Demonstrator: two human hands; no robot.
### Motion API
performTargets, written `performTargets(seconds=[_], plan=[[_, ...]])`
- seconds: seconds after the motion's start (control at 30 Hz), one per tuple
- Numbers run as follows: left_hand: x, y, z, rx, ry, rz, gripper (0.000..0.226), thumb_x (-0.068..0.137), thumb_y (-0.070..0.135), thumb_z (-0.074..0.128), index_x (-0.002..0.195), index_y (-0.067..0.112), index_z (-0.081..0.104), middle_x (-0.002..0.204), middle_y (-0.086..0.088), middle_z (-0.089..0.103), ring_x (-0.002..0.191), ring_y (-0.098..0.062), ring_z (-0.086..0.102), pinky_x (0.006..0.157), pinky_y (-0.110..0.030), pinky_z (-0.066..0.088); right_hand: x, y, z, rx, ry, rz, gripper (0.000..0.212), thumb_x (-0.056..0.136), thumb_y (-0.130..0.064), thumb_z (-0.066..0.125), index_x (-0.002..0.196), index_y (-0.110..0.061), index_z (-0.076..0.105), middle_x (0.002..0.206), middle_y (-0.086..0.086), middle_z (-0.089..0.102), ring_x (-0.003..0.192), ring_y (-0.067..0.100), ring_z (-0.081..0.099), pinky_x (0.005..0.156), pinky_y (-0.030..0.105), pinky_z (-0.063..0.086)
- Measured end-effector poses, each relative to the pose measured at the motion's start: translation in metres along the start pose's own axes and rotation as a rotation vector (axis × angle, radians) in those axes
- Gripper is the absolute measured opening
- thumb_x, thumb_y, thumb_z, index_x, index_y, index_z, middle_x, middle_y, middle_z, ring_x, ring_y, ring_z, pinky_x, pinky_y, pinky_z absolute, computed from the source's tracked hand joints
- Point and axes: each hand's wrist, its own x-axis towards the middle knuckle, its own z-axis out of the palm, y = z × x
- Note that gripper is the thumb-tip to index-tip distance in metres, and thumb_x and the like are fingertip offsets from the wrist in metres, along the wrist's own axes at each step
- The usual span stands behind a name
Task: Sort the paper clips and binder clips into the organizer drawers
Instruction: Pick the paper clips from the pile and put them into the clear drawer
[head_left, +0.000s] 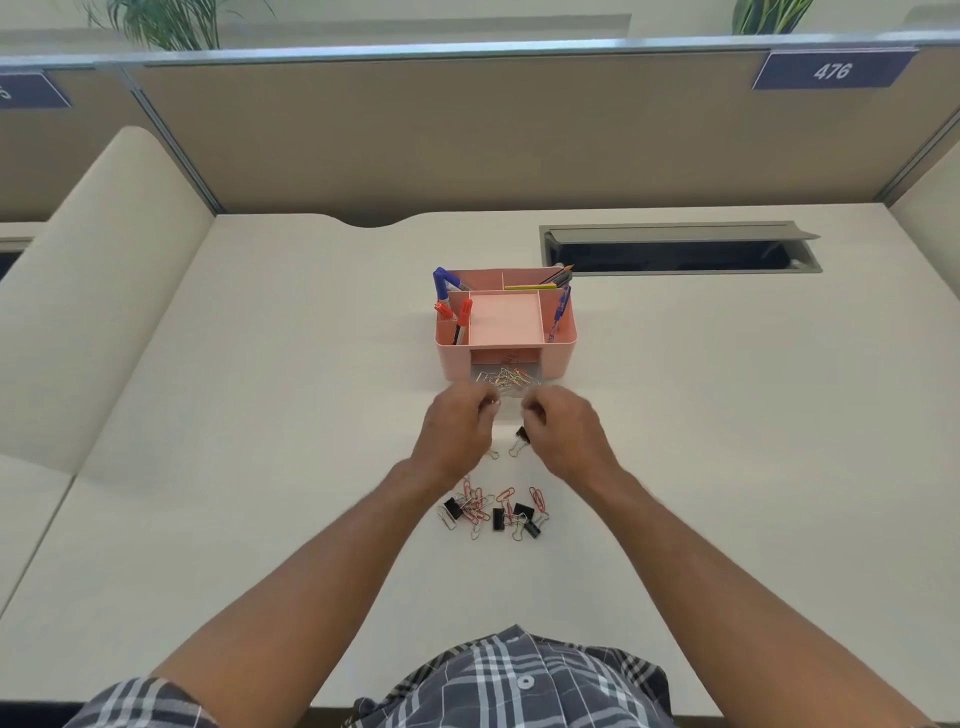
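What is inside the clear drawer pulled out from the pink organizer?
The clear drawer holds a tangle of gold paper clips. Its front edge is covered by both hands, and no binder clips show inside.

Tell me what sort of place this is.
Most likely an open-plan office cubicle. A fabric partition walls off the white desk and carries a numbered plate reading 476. The desk has a cable hatch set into it, and a pink organizer holds pens.

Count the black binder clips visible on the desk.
5: one beside the right hand; four in the pile nearer the person, at. Hands or paper clips may hide more.
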Motion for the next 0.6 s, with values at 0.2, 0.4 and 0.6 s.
performTargets(seconds=[0.2,0.4,0.6], plan=[[0.037,0.015,-0.009,-0.017,0.057,-0.002,0.015,0.088,0.001,0.060,0.092,0.010,0.071,0.088,-0.005,0.067,0.080,-0.017,0.058,0.072,-0.027,0.052,0.045,-0.016,-0.017,0.031,0.090,-0.027,0.015,0.090,-0.011,0.055,0.092,-0.010,0.069,0.088,0.006,0.069,0.079,0.022,0.060,0.071,0.038,0.054],[0.037,0.015,-0.009,-0.058,0.052,-0.018,0.011,0.089,0.004,0.060,0.091,0.011,0.068,0.089,-0.003,0.064,0.081,-0.015,0.057,0.070,-0.021,0.048,0.040,-0.016,-0.017,0.078,0.058,-0.013,0.019,0.089,-0.009,0.053,0.093,-0.012,0.071,0.088,0.003,0.070,0.079,0.020,0.061,0.069,0.034,0.052],[-0.011,-0.013,0.001,-0.037,0.028,-0.004,0.009,0.088,0.011,0.062,0.088,0.020,0.061,0.086,0.005,0.059,0.080,-0.012,0.054,0.073,-0.031,0.050,-0.008,0.003,-0.003,-0.002,-0.189,0.029,0.014,0.092,-0.022,0.059,0.100,-0.019,0.071,0.093,-0.003,0.069,0.085,0.014,0.062,0.077,0.030,0.051]])
